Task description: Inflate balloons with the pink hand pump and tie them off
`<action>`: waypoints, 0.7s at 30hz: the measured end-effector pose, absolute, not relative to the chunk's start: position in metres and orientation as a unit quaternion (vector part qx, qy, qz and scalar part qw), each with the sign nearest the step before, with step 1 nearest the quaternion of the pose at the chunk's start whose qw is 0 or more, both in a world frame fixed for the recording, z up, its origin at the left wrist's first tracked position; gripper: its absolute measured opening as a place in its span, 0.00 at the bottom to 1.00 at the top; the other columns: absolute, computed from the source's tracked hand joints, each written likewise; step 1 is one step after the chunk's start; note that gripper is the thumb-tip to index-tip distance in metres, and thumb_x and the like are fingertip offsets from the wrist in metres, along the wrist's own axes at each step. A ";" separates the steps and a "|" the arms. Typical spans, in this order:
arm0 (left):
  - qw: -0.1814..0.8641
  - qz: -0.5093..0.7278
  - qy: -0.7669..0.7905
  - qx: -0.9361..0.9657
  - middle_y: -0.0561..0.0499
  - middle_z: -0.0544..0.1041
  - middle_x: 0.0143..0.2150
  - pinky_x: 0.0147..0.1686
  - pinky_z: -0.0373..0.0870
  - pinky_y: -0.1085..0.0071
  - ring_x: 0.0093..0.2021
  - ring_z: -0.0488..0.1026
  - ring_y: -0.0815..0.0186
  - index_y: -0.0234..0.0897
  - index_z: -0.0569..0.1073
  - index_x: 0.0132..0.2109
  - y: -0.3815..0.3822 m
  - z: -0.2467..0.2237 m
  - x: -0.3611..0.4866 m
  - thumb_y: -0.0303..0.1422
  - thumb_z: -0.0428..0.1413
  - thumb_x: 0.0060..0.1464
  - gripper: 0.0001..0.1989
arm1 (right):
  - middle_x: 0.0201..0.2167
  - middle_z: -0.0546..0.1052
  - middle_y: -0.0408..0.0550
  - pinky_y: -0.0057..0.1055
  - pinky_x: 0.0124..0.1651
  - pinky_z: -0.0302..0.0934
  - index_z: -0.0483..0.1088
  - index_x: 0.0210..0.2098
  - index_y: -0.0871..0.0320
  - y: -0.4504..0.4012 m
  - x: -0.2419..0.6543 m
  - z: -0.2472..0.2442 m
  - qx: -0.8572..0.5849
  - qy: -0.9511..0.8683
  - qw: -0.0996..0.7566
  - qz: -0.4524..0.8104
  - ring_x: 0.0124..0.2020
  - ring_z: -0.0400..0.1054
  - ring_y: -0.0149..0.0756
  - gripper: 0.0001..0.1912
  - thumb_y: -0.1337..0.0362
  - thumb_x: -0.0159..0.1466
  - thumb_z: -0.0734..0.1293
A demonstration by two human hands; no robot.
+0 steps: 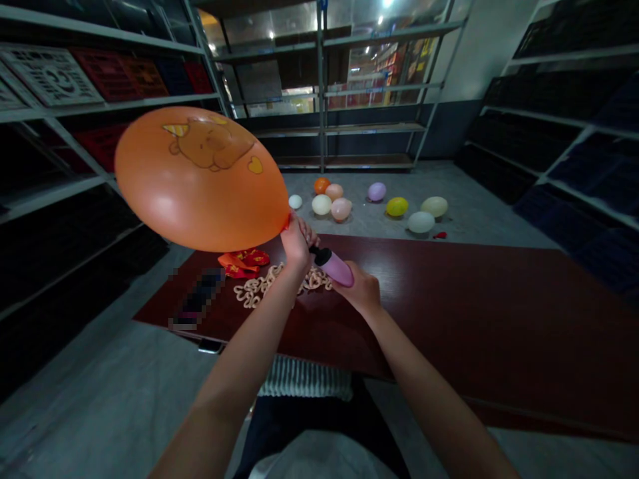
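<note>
A large inflated orange balloon (200, 179) with a printed brown bear and a yellow heart fills the upper left of the view. My left hand (298, 243) is shut around its neck. My right hand (360, 289) grips a pink hand pump (334, 267), whose black nozzle (322, 256) meets the fingers of my left hand. Where the nozzle ends inside those fingers is hidden. Below my hands, a tangle of pale pink plastic links (279, 283) lies on the table, beside a few crumpled red balloons (243, 263).
The dark red wooden table (479, 319) runs across the view, with a pixelated object (197, 299) at its left. Several inflated balloons (369, 207) lie on the grey floor beyond. Metal shelves (319, 93) stand at the left, right and back.
</note>
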State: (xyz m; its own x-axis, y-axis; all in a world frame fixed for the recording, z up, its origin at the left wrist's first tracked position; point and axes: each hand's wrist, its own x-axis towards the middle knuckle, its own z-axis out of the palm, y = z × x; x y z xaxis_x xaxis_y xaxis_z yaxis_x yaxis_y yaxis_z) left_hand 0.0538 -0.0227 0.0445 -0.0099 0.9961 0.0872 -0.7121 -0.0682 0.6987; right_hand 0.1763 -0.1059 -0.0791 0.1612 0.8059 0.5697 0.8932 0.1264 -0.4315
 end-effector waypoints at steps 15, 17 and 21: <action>0.662 0.672 0.277 0.183 0.59 0.47 0.13 0.15 0.49 0.73 0.12 0.46 0.74 0.37 0.50 0.20 0.015 0.012 0.008 0.41 0.42 0.69 0.27 | 0.34 0.81 0.45 0.29 0.33 0.55 0.73 0.46 0.54 -0.092 0.175 -0.075 -0.638 -0.695 0.305 -0.134 0.32 0.75 0.37 0.20 0.49 0.60 0.68; 0.658 0.677 0.277 0.182 0.59 0.47 0.13 0.15 0.49 0.73 0.12 0.45 0.74 0.37 0.50 0.20 0.021 0.011 -0.002 0.42 0.42 0.68 0.28 | 0.35 0.81 0.46 0.30 0.33 0.56 0.72 0.47 0.55 -0.092 0.177 -0.076 -0.626 -0.699 0.312 -0.150 0.32 0.75 0.36 0.20 0.50 0.60 0.68; 0.653 0.682 0.274 0.184 0.59 0.47 0.13 0.16 0.50 0.73 0.12 0.45 0.74 0.37 0.50 0.20 0.033 0.016 -0.027 0.42 0.42 0.68 0.28 | 0.36 0.81 0.47 0.30 0.35 0.58 0.73 0.47 0.57 -0.092 0.182 -0.079 -0.612 -0.705 0.314 -0.171 0.32 0.75 0.37 0.22 0.48 0.61 0.67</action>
